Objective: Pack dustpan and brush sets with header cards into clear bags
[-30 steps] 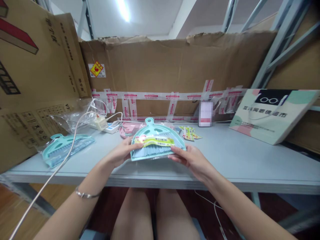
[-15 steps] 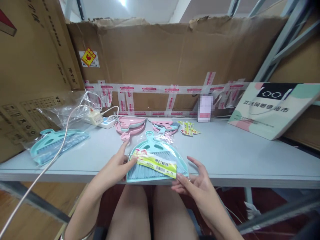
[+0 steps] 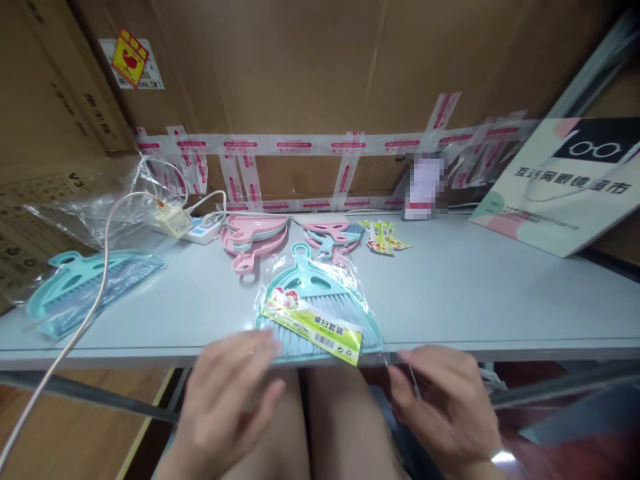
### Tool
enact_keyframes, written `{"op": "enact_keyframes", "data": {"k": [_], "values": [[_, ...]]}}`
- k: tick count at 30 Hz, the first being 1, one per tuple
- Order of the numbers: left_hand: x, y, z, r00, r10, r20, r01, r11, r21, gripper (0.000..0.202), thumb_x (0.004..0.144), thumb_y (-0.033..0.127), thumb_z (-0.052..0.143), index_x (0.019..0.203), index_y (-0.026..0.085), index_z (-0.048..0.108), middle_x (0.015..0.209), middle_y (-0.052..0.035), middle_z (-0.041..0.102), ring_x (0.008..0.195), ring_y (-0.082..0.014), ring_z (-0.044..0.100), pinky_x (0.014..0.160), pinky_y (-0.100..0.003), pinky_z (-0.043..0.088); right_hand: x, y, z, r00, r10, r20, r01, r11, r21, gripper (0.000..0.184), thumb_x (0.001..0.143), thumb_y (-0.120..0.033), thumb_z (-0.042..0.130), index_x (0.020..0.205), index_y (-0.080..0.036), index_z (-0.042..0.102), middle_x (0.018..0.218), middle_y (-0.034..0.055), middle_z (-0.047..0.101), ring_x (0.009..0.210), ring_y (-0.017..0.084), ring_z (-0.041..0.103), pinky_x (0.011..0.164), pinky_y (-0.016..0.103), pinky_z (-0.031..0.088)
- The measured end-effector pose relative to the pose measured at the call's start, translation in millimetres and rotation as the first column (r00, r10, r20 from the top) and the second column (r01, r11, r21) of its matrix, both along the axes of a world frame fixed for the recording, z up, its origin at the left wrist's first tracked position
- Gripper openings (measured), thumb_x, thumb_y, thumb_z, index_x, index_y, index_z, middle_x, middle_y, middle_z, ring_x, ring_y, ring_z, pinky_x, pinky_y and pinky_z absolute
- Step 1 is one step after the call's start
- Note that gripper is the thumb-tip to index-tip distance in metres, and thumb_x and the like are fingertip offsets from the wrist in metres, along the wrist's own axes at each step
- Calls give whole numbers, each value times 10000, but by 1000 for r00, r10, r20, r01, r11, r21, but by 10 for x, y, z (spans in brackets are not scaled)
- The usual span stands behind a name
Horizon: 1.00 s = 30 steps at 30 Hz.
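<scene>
A teal dustpan-and-brush set (image 3: 320, 283) in a clear plastic bag lies at the front edge of the grey table (image 3: 475, 293). A yellow-green label (image 3: 315, 325) runs across it. My left hand (image 3: 227, 400) is below the table edge by the set's near left corner, blurred, with its fingers stretched out and holding nothing. My right hand (image 3: 445, 400) is at the near right corner. Its fingers are curled round the clear flap of the bag that hangs over the edge.
Another bagged teal set (image 3: 85, 287) lies far left, crossed by a white cable (image 3: 95, 300). Behind are pink dustpans (image 3: 255, 237), pink and teal brushes (image 3: 333, 237), loose labels (image 3: 385, 237), a power strip (image 3: 200, 230) and crumpled clear bags (image 3: 95, 213). A printed paper bag (image 3: 560, 187) leans at right against taped cardboard (image 3: 310, 73).
The bagged set went from held up in both hands to lying at the table's front edge. Both hands dropped below the edge, and the view tilted down.
</scene>
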<state>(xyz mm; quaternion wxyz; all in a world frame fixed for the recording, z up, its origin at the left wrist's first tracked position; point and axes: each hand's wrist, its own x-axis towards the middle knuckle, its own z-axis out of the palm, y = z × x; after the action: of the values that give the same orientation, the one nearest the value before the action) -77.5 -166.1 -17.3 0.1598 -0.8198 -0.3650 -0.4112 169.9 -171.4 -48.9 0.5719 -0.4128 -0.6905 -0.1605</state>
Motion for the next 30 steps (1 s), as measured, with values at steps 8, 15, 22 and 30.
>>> {"op": "enact_keyframes", "data": {"k": [8, 15, 22, 30], "values": [[554, 7, -151, 988, 68, -142, -84, 990, -110, 381, 870, 412, 490, 1146, 173, 601, 1148, -45, 656, 1033, -185, 570, 862, -313, 318, 362, 120, -171, 856, 112, 505, -87, 994, -73, 251, 759, -92, 623, 995, -172, 646, 937, 57, 699, 900, 174, 617, 787, 323, 468], [908, -14, -148, 911, 329, -248, -376, 911, -173, 444, 868, 419, 476, 1205, 145, 569, 1185, -85, 629, 981, -265, 546, 793, -398, 284, 447, 84, -406, 874, 180, 451, -142, 983, -116, 315, 801, -50, 507, 1075, -152, 626, 965, 81, 704, 954, 184, 620, 821, 339, 476], [255, 0, 5, 963, 51, -264, -79, 992, -95, 376, 839, 402, 539, 1174, 238, 586, 1080, -28, 675, 1005, -203, 544, 857, -334, 326, 401, 208, -193, 844, 214, 491, -212, 975, -60, 260, 836, -49, 432, 952, -152, 641, 962, 84, 704, 1059, 184, 587, 867, 362, 485], [-345, 161, -138, 977, -47, -207, 27, 995, -97, 325, 776, 5, 552, 1011, 209, 643, 1057, -60, 673, 1042, -215, 579, 830, -354, 444, 321, 357, 32, 832, 322, 453, -308, 945, -107, 250, 878, -59, 342, 796, -160, 556, 979, 93, 710, 1091, 182, 585, 903, 395, 451]]}}
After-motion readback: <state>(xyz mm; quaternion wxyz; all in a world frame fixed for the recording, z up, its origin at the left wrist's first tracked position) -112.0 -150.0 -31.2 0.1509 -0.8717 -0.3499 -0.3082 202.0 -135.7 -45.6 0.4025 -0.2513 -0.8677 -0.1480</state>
